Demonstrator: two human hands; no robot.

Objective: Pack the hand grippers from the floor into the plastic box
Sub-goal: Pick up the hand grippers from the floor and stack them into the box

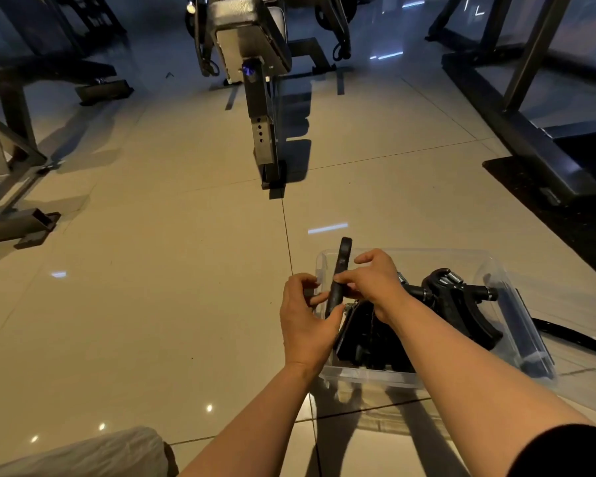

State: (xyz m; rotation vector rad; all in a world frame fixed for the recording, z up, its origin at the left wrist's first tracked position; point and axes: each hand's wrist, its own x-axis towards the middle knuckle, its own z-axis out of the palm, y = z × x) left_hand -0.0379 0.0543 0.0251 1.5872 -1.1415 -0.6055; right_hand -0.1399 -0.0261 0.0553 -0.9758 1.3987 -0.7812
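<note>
I pinch one hand gripper [339, 277] with both hands, left hand [307, 321] low, right hand [372, 282] at mid-handle, over the plastic box [369, 378] corner. The box looks crowded; it may catch on the rim and tumble onto the floor [186, 270].

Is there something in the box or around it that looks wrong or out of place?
Nothing looks damaged. One gripper, pinched by both hands, stands upright over the box rim, not yet inside; the others lie jumbled in it.
</note>
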